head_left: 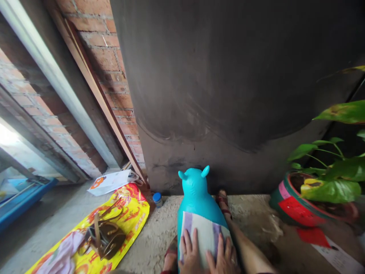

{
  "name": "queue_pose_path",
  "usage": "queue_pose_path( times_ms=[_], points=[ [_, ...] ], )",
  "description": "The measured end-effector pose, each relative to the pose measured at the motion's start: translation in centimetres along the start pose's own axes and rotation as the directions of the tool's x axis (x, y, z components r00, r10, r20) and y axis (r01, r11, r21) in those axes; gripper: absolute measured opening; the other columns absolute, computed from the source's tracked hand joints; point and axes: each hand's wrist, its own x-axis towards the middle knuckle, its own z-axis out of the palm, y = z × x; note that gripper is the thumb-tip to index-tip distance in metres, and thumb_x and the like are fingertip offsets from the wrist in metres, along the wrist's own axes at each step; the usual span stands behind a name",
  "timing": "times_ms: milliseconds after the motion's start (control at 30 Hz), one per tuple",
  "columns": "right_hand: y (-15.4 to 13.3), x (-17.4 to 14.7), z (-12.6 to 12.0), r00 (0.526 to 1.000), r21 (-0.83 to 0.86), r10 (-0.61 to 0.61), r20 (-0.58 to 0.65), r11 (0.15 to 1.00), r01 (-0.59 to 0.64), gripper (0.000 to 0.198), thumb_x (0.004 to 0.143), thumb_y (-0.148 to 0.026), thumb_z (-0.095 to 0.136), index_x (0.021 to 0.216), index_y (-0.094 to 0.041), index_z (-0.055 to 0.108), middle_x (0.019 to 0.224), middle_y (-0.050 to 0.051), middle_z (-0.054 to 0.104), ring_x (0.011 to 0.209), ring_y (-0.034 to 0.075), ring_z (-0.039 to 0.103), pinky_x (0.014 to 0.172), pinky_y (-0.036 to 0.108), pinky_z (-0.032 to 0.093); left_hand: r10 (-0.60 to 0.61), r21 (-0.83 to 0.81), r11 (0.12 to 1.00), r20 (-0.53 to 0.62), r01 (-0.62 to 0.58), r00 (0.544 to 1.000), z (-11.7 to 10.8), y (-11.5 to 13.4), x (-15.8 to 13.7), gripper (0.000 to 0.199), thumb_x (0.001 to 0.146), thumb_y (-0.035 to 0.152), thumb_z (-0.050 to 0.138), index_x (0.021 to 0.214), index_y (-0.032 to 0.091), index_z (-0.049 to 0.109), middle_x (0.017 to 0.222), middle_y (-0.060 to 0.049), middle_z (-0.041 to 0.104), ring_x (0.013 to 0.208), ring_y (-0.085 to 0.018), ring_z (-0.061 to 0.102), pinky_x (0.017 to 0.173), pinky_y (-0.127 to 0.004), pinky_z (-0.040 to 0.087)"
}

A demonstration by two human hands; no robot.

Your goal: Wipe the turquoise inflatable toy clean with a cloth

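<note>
Turquoise inflatable animal toy (196, 198), two small ears on top, standing upright on the rough concrete floor (251, 213) close to a dark grey wall (228, 76), facing it. Striped cloth (203, 232), white with purple bands, draped across the toy's back. Left hand (190, 253) laid flat on the cloth, fingers spread, clasping nothing. Right hand (225, 257) flat beside it on the cloth's right edge, fingers likewise extended; ring possibly on one finger, too small to confirm. Bare leg and sandalled foot (222, 201) just right of the toy, second sandalled foot (171, 253) at its lower left. Small jar with blue lid (157, 199) by the wall's foot, left of the toy. Yellow and red printed bag (125, 217) flat on the floor further left, brown strapped sandals (105, 236) lying on it. White paper (110, 182) beyond the bag. Potted plant (336, 182) in a red and green pot at far right, well apart from the toy. Brick wall (114, 68) at upper left.
</note>
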Motion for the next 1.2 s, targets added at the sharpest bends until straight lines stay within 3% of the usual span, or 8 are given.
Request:
queue_pose_path(
  times_ms=[100, 267, 367, 500, 967, 1100, 1200],
  points=[
    [-1.3, 1.6, -3.0, 0.99, -0.009, 0.055, 0.128, 0.998, -0.055, 0.071, 0.09, -0.057, 0.038, 0.147, -0.014, 0.033, 0.148, 0.023, 0.034, 0.128, 0.042, 0.043, 0.086, 0.057, 0.05, -0.027, -0.035, 0.999, 0.095, 0.03, 0.995, -1.4, 1.0, 0.7, 0.072, 0.081, 0.03, 0.046, 0.147, 0.032, 0.016, 0.161, -0.009, 0.014, 0.146, -0.037, 0.016, 0.104, -0.069, 0.035],
    [-2.8, 2.3, -8.3, 0.953, -0.028, 0.127, 0.274, 0.992, -0.124, 0.066, 0.095, -0.053, 0.033, 0.151, -0.019, 0.021, 0.154, 0.019, 0.025, 0.136, 0.038, 0.034, 0.092, 0.058, 0.047, 0.064, -0.137, 0.99, 0.207, -0.036, 0.976, -2.6, 0.7, 0.7, 0.113, 0.06, 0.042, 0.07, 0.149, 0.032, 0.001, 0.162, -0.012, -0.005, 0.148, -0.039, 0.001, 0.101, -0.07, 0.036],
    [-3.1, 2.4, -9.7, 0.927, -0.022, 0.158, 0.34, 0.987, -0.16, 0.067, 0.095, -0.054, 0.033, 0.151, -0.022, 0.018, 0.155, 0.016, 0.022, 0.137, 0.036, 0.031, 0.096, 0.057, 0.044, 0.11, -0.224, 0.973, 0.258, -0.051, 0.96, -3.3, 0.2, 0.4, 0.121, 0.054, 0.042, 0.072, 0.149, 0.03, -0.002, 0.161, -0.014, -0.011, 0.148, -0.04, -0.004, 0.103, -0.074, 0.03],
    [-2.9, 2.8, -9.9, 0.914, -0.023, 0.174, 0.367, 0.984, -0.179, 0.068, 0.094, -0.056, 0.032, 0.152, -0.023, 0.016, 0.156, 0.015, 0.02, 0.137, 0.036, 0.03, 0.099, 0.057, 0.042, 0.156, -0.276, 0.959, 0.327, -0.063, 0.932, -4.2, 0.0, 0.4, 0.126, 0.052, 0.046, 0.073, 0.149, 0.031, -0.005, 0.16, -0.014, -0.017, 0.147, -0.04, -0.008, 0.104, -0.074, 0.028],
    [-2.8, 3.0, -10.2, 0.897, 0.05, 0.197, 0.396, 0.971, -0.235, 0.068, 0.094, -0.057, 0.029, 0.152, -0.025, 0.013, 0.157, 0.014, 0.014, 0.139, 0.038, 0.024, 0.097, 0.062, 0.038, 0.186, -0.242, 0.965, 0.363, -0.1, 0.913, -5.4, 0.3, 0.4, 0.128, 0.056, 0.052, 0.074, 0.148, 0.027, -0.013, 0.158, -0.018, -0.022, 0.146, -0.043, -0.012, 0.104, -0.072, 0.028],
    [-4.1, 2.5, -10.3, 0.893, 0.064, 0.213, 0.396, 0.964, -0.259, 0.069, 0.094, -0.059, 0.029, 0.152, -0.025, 0.014, 0.156, 0.015, 0.016, 0.137, 0.04, 0.027, 0.094, 0.06, 0.042, 0.218, -0.24, 0.961, 0.366, -0.135, 0.904, -5.6, -1.1, 1.9, 0.136, 0.05, 0.054, 0.077, 0.148, 0.024, -0.012, 0.158, -0.022, -0.02, 0.145, -0.045, -0.011, 0.103, -0.073, 0.028],
    [-5.3, 1.3, -10.4, 0.893, 0.058, 0.235, 0.383, 0.959, -0.278, 0.071, 0.094, -0.06, 0.029, 0.152, -0.023, 0.013, 0.157, 0.017, 0.014, 0.137, 0.043, 0.025, 0.093, 0.063, 0.041, 0.27, -0.25, 0.95, 0.347, -0.189, 0.898, -5.6, -2.6, 2.5, 0.133, 0.051, 0.057, 0.075, 0.149, 0.026, -0.009, 0.158, -0.018, -0.02, 0.146, -0.042, -0.01, 0.105, -0.068, 0.031]
  ],
)
